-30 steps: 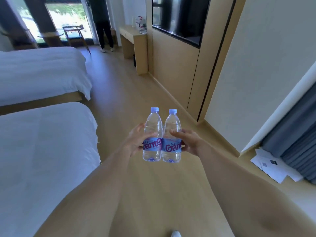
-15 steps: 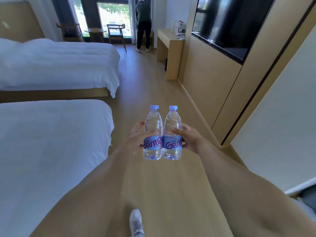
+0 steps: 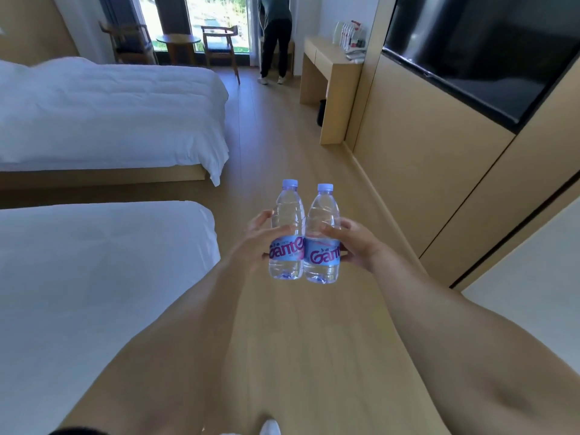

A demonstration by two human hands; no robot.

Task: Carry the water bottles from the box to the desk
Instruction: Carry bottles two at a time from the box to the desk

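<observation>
Two clear water bottles with pale purple caps and blue-pink labels stand upright side by side in front of me, above the wooden floor. My left hand (image 3: 255,243) grips the left bottle (image 3: 287,221) around its middle. My right hand (image 3: 356,243) grips the right bottle (image 3: 322,224) the same way. The bottles touch each other. The light wooden desk (image 3: 329,62) stands far ahead on the right against the wall, with several small items at its back. No box is in view.
Two white beds (image 3: 103,277) line the left side, leaving a wooden floor aisle (image 3: 282,136) toward the desk. A person (image 3: 276,36) stands by the window beside the desk. A chair (image 3: 219,45) and round table stand there. A wood-panelled wall with a dark TV (image 3: 489,51) runs along the right.
The view has advanced down the aisle and swung left; the desk and beds are nearer. Both hands keep the same hold on the bottles.
</observation>
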